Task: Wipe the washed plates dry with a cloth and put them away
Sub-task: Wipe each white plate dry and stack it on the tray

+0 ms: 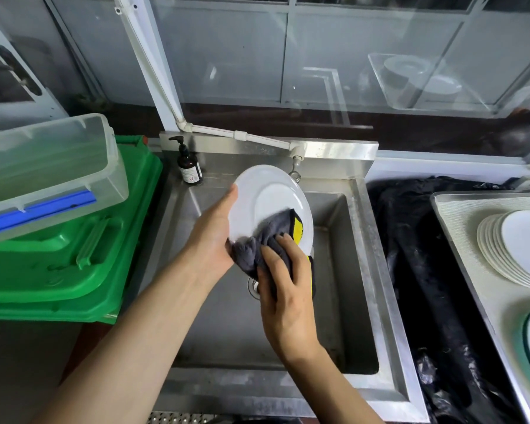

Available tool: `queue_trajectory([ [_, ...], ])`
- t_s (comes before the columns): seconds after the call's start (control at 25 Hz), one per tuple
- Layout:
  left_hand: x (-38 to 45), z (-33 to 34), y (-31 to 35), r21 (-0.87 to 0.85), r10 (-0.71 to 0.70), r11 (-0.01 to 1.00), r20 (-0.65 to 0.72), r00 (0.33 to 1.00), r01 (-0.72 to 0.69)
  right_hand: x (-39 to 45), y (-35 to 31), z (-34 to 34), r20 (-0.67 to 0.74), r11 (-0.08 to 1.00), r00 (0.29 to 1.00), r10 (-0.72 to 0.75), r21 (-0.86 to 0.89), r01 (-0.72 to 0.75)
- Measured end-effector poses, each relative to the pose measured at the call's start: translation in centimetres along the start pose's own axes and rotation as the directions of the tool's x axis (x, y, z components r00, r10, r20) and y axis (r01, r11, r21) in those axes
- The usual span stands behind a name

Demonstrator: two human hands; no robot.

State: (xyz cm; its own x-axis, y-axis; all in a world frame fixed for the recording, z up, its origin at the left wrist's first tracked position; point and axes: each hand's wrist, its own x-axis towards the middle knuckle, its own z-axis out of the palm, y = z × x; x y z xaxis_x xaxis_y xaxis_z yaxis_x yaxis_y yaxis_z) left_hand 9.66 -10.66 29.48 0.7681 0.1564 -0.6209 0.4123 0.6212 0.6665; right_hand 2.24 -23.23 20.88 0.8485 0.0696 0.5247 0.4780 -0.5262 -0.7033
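White dinner plate (pixel 266 194), tilted over steel sink (pixel 361 270): left hand (pixel 210 240) grips rim; right hand (pixel 283 298) clutches grey-yellow microfibre cloth (pixel 270 240) against it.

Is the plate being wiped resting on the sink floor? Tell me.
No, the left hand holds the white plate tilted up above the sink while the right hand presses the grey cloth against it.

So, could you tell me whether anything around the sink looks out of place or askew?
One thing: the clear plastic bin left of the sink sits tilted on the green crates, not level. Otherwise all looks orderly: the left hand holds the plate over the sink while the right hand wipes it with the cloth.
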Motion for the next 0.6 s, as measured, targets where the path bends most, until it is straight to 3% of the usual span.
queue_trajectory([
  [0.12,0.2,-0.5,0.1,0.042,0.092,0.995,0.014,0.996,-0.092,-0.9,1.5,-0.7,-0.052,0.964,0.967,0.251,0.103,-0.245],
  [0.2,0.0,-1.0,0.3,0.078,0.133,0.987,0.077,0.988,-0.139,0.3,2.6,-1.4,-0.114,0.874,0.871,0.477,0.168,-0.457],
  [0.28,-0.4,-1.3,0.1,0.134,0.139,0.978,0.164,0.977,-0.162,2.7,3.4,-2.3,-0.142,0.794,0.784,0.604,0.187,-0.578],
  [0.36,-0.8,-1.1,-0.3,0.161,0.141,0.971,0.208,0.968,-0.176,5.1,3.5,-3.1,-0.144,0.81,0.798,0.586,0.151,-0.567],
  [0.44,-1.2,-0.4,-0.8,0.15,0.16,0.971,0.165,0.973,-0.185,6.3,2.7,-3.0,-0.134,0.877,0.867,0.48,0.067,-0.475],
  [0.6,-1.2,0.0,-0.8,0.135,0.147,0.979,0.044,0.988,-0.152,4.8,-0.4,-1.2,0.002,0.989,0.99,0.142,-0.041,-0.142],
])
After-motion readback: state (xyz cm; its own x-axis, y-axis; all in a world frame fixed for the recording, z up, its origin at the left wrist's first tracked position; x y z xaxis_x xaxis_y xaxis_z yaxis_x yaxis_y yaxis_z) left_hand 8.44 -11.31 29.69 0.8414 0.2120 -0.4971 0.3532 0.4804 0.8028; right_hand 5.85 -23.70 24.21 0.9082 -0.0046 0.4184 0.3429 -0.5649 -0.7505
